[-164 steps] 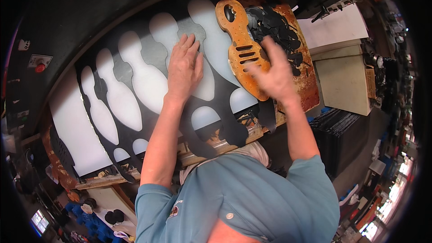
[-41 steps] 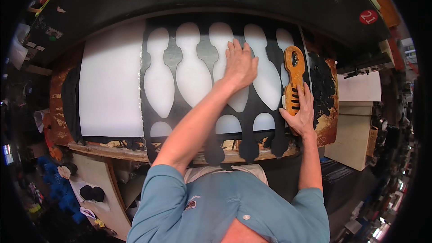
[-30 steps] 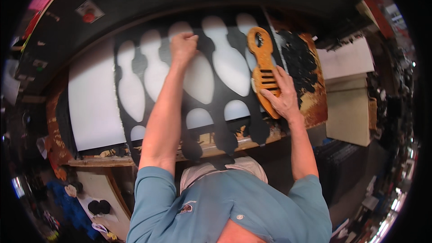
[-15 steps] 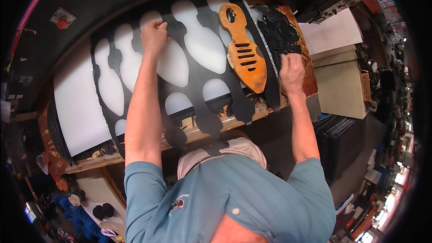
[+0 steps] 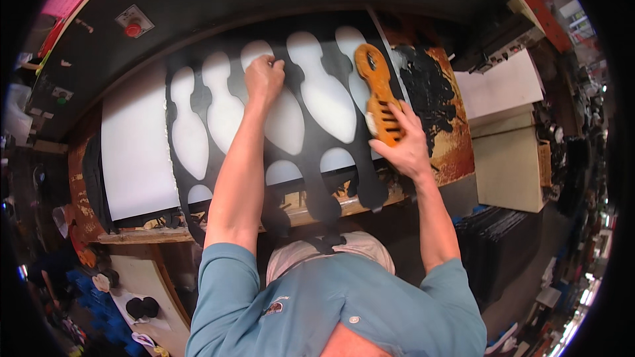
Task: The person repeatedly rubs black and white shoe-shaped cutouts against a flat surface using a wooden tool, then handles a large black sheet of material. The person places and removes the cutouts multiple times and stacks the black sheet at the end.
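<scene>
A black sheet (image 5: 291, 117) with several long shoe-sole-shaped cut-outs lies over a white board (image 5: 135, 149). My left hand (image 5: 264, 84) is closed above the middle cut-out, fingertips pinched together. A small dark bit shows at its fingertips, too little to name. On the sheet's right end rests an orange, sole-shaped cutting die (image 5: 372, 69) with a hole at its far end and slots across its wide part. My right hand (image 5: 407, 145) grips that wide part, fingers over the slots and thumb at the near left edge, hiding its near tip.
Right of the sheet lies a heap of black scraps (image 5: 423, 86) on the worn brown board. A dark machine beam with a red button (image 5: 133, 30) spans the far side. Stacked black sheets (image 5: 493, 244) stand at the lower right, below a pale cabinet (image 5: 506, 158).
My right hand has moved left from beside the black scraps and taken hold of the orange die. My left hand stays closed over the sheet. The whole view has shifted.
</scene>
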`<control>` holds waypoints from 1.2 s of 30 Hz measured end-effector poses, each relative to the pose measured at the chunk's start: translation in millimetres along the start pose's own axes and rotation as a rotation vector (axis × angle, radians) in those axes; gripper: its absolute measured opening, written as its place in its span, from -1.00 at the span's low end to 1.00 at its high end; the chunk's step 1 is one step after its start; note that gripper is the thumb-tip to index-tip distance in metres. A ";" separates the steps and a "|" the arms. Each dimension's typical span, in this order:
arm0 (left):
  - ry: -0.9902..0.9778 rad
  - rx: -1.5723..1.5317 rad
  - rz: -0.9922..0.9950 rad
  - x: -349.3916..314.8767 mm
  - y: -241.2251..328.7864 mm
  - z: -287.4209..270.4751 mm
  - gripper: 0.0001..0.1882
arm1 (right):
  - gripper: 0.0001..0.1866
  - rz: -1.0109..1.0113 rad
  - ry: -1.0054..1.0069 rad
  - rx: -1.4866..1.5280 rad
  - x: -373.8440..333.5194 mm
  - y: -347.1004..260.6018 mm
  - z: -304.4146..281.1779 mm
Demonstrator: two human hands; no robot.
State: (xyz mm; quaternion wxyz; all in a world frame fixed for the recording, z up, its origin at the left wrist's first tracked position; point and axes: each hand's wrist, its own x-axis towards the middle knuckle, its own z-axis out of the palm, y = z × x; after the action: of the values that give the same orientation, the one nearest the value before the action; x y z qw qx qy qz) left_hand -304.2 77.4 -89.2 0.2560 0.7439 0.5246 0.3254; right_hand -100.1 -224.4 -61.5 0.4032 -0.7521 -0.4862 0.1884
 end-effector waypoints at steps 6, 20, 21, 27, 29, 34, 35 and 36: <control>-0.100 -0.035 0.085 -110.2 5.5 -27.2 -0.65 | -0.02 0.014 0.015 0.302 -31.9 -15.4 -23.5; -0.329 -0.220 -0.016 -277.3 22.3 -77.3 -0.64 | -0.18 -0.317 -0.019 -0.173 -7.4 -41.0 47.8; -0.347 -0.215 0.058 -275.2 20.0 -81.8 -0.66 | -0.19 -0.396 -0.025 -0.299 -8.8 -41.1 53.7; -0.030 0.062 0.178 -175.3 -42.1 -154.1 -0.78 | -0.01 -0.326 -0.041 -0.382 -12.9 -32.2 58.1; 0.234 0.314 0.247 -126.3 -82.7 -173.7 -0.71 | -0.02 -0.297 -0.076 -0.376 -12.1 -32.1 59.1; 0.366 0.432 0.208 -106.5 -137.1 -171.3 -0.70 | -0.13 -0.259 -0.086 -0.245 -8.3 -48.6 58.5; 0.374 0.406 0.171 -109.8 -139.5 -170.0 -0.70 | -0.12 -0.209 -0.099 -0.163 -7.6 -54.4 58.4; 0.374 0.385 0.146 -109.8 -140.3 -169.8 -0.70 | -0.12 -0.247 -0.117 -0.143 -3.8 -60.3 61.7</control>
State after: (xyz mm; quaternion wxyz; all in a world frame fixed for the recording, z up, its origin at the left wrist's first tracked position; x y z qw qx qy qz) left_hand -544.2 24.8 -102.5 -0.0152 0.7416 0.5601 0.3689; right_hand -178.5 -189.4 -51.6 0.3395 -0.7010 -0.6100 0.1456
